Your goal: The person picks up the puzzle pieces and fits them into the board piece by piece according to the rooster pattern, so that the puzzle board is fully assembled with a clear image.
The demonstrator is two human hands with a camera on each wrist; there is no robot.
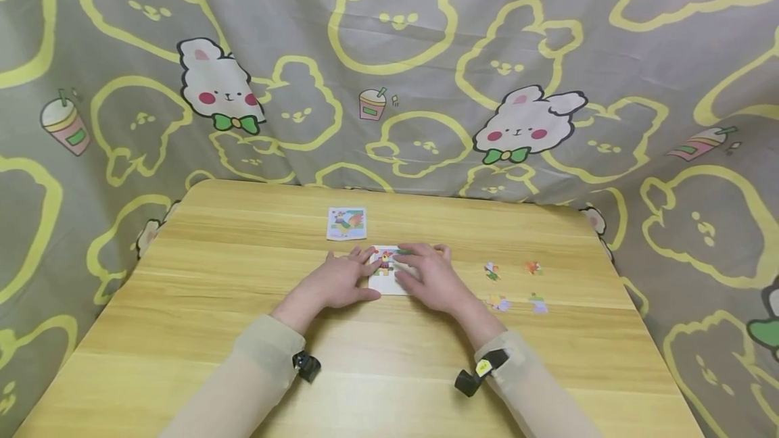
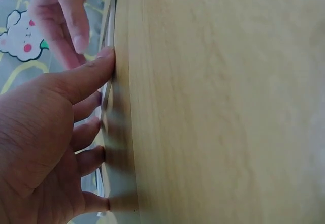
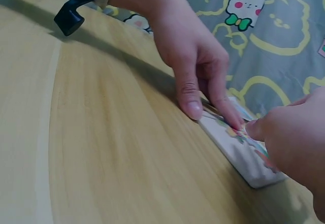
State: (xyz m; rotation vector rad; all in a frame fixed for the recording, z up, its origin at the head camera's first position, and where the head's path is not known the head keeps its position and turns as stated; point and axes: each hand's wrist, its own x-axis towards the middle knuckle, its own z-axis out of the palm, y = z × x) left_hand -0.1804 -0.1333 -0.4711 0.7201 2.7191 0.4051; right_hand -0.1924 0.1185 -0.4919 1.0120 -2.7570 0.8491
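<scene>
A small white puzzle board [image 1: 385, 285] lies flat on the table, with colourful puzzle pieces [image 1: 385, 262] fitted in its upper left part. My left hand [image 1: 345, 279] rests at its left side; the thumb touches the near left corner and the index finger lies on the pieces. From the right, my right hand [image 1: 433, 277] reaches over the board, its fingertips close to the same pieces and its other fingers spread along the right edge. In the right wrist view, a right fingertip meets the board [image 3: 238, 155] beside the left index finger. No piece shows between the right fingers.
Several loose puzzle pieces [image 1: 499, 302] are spread on the wooden table [image 1: 389, 370] to the right. Behind the board, slightly left, lies a square picture card [image 1: 347, 224]. A patterned curtain [image 1: 389, 86] hangs beyond the table's far edge.
</scene>
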